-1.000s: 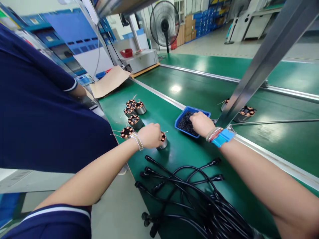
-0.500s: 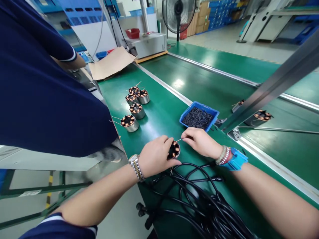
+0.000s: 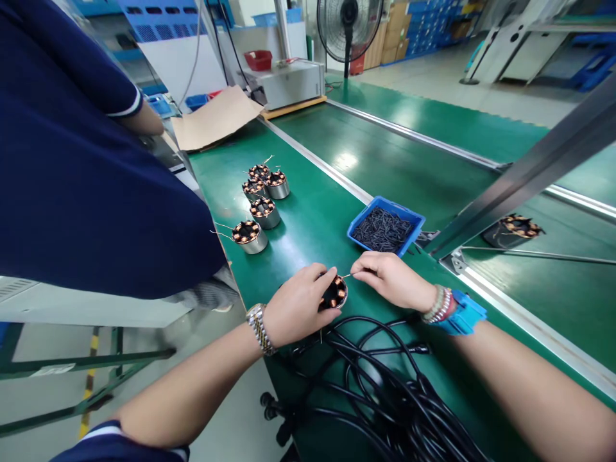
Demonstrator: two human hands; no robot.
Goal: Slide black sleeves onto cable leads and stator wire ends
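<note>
My left hand [image 3: 303, 305] is wrapped round a round motor stator [image 3: 339, 294] with copper windings, near the table's front. To its right, my right hand [image 3: 387, 276] pinches the end of a thin wire [image 3: 347, 276] that sticks out from the stator; a small dark bit shows at the fingertips. Just beyond my right hand, a blue tray [image 3: 418, 226] holds many short black tubes [image 3: 382, 230]. More stators [image 3: 250, 237] stand in a loose group at the left, wires sticking out of some.
Thick black cables [image 3: 409, 398] lie coiled at the near edge. A metal post [image 3: 520, 173] slants up at the right, with another stator [image 3: 514, 230] behind it. A person in dark blue [image 3: 96, 167] stands at the left, beside cardboard [image 3: 216, 119].
The held stator has turned slightly under my left hand. My right hand has shifted a little down and right, still at the wire. The view has moved slightly.
</note>
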